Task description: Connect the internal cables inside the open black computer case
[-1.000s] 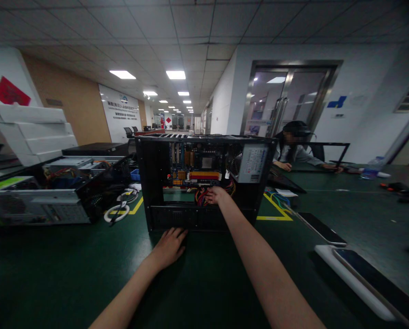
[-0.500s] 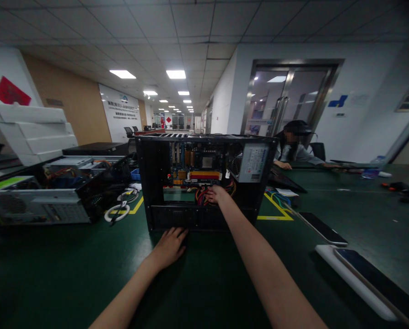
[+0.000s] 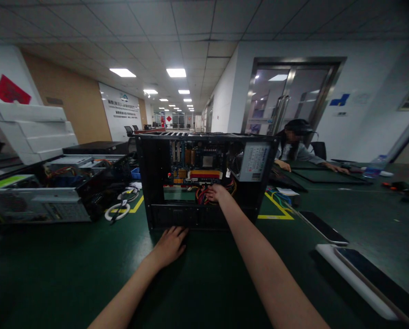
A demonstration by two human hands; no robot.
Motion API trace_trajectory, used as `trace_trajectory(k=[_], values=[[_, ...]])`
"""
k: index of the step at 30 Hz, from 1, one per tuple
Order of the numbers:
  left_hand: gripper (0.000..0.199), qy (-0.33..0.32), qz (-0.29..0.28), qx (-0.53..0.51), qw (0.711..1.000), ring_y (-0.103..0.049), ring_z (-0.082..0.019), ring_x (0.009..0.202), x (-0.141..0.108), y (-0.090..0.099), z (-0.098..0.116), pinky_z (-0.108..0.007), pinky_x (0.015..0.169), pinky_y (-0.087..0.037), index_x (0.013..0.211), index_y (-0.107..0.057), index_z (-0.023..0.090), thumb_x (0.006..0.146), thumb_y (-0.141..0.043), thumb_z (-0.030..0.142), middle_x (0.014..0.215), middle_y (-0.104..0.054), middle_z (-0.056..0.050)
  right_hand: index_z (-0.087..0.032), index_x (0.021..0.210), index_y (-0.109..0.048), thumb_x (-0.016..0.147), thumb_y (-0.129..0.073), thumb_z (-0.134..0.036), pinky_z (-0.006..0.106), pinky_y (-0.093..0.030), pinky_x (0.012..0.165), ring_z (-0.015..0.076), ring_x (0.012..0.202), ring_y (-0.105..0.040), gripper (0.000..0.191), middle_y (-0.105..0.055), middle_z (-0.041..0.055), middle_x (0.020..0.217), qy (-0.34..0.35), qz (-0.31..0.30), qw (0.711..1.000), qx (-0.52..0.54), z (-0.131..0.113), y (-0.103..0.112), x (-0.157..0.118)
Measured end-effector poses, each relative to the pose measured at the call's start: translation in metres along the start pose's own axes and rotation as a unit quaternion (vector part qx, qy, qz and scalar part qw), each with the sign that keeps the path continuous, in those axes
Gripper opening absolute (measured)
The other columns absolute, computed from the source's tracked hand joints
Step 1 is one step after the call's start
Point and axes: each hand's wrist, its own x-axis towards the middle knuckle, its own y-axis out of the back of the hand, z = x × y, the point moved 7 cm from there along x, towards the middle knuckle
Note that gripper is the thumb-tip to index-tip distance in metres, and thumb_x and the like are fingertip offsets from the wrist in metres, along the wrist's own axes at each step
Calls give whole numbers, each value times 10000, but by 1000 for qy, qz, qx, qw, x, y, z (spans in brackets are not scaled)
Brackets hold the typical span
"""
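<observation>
A black computer case (image 3: 175,218) stands upright on the green table in front of me, its side open towards me. Inside show a motherboard (image 3: 179,157) with red and yellow memory slots and, at upper right, a power supply (image 3: 255,161). My right hand (image 3: 217,193) reaches in below the motherboard, fingers curled on a bundle of coloured power cables (image 3: 201,195); its fingertips are partly hidden among the wires. My left hand (image 3: 170,246) lies flat on the table, fingers apart, the tips at the case's lower front edge.
Another opened computer case (image 3: 56,205) lies at left, near coiled white cables (image 3: 118,212). To the right are thin wires (image 3: 282,197), a phone-like slab (image 3: 323,227) and a white-edged device (image 3: 355,281). Across the table sits a person (image 3: 304,155) with a dark frame (image 3: 328,182) and a bottle (image 3: 376,167).
My hands and the case keep nearly the same place. Across the table, the person's dark frame now lies lower and flatter, and more of the bottle shows.
</observation>
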Motion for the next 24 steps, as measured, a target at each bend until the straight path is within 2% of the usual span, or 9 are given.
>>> trace_trajectory(k=[3, 11, 20, 24], values=[[480, -2, 4, 3, 1000, -341, -217, 1095, 1, 0, 0, -371, 897, -293, 1229, -283, 240, 762, -389, 276, 1205, -389, -49, -176, 689, -385, 801, -278, -187, 225, -411, 515, 99, 529, -505, 155, -504, 20, 657, -24, 16, 1000, 6, 3, 2, -2], [476, -10, 10, 3, 1000, -338, -219, 1097, 1, 1, 0, -376, 902, -288, 1227, -285, 232, 766, -389, 284, 1208, -385, -54, -196, 783, -386, 796, -265, -216, 222, -406, 544, 93, 562, -515, 123, -519, 17, 747, -22, -16, 1000, 5, 0, -2, -17], [486, -3, 3, -6, 1000, -328, -218, 1110, 1, -1, -1, -377, 904, -288, 1231, -278, 245, 760, -394, 283, 1223, -373, -47, -199, 843, -419, 786, -318, -274, 217, -392, 510, 97, 506, -506, 139, -519, 1, 649, -17, -13, 999, -43, -1, -2, -24], [488, 0, 1, -5, 1000, -330, -223, 1109, 2, -2, -1, -385, 900, -287, 1230, -283, 244, 756, -392, 278, 1222, -378, -49, -176, 850, -446, 736, -427, -273, 202, -382, 473, 100, 491, -518, 151, -513, 1, 618, 3, 9, 995, -96, -4, -2, -30]])
